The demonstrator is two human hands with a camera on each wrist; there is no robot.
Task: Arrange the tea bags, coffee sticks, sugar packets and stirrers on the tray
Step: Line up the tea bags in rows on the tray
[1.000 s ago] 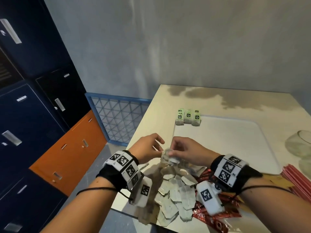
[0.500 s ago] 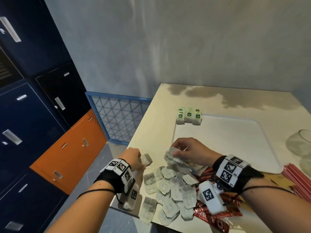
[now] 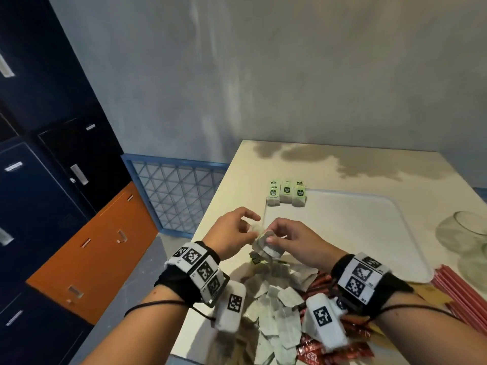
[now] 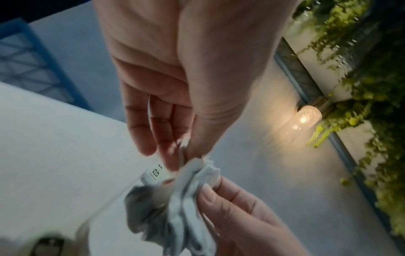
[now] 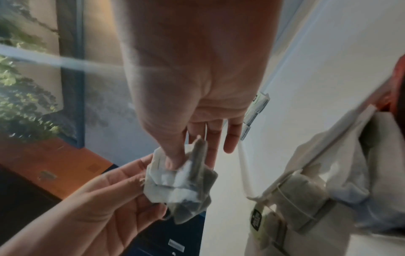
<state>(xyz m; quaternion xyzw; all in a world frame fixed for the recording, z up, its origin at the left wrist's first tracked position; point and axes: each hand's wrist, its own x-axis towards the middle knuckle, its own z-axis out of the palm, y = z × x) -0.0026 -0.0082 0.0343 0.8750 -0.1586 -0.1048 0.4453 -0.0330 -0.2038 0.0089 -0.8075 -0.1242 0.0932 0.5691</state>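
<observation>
Surface: a cream table against a grey wall, stained at its 12 o'clock end; blue lockers stand off the table's 9 o'clock side.
Tray: the white tray lies flat mid-table, mostly bare, with open room across its centre and its 3 o'clock half.
Placed bags: a short row of green-tagged tea bags stands at the tray's 11 o'clock corner, straddling its rim; judged to be the start of a row.
Right hand: the right hand pinches a small bundle of tea bags between thumb and fingers, raised above the loose pile.
Left hand: the left hand is at the bundle's 9 o'clock side, fingers curled onto a bag, probably adding it to the stack or squaring it.
Supply: the pile lies at the table's 6 o'clock edge, and some bags may overhang it.
Other stock: red coffee sticks lie under the pile's 3 o'clock side; red stirrers lie off the tray's 4 o'clock corner.
Obstacle: a glass jar sits just beside the tray's 3 o'clock rim.
</observation>
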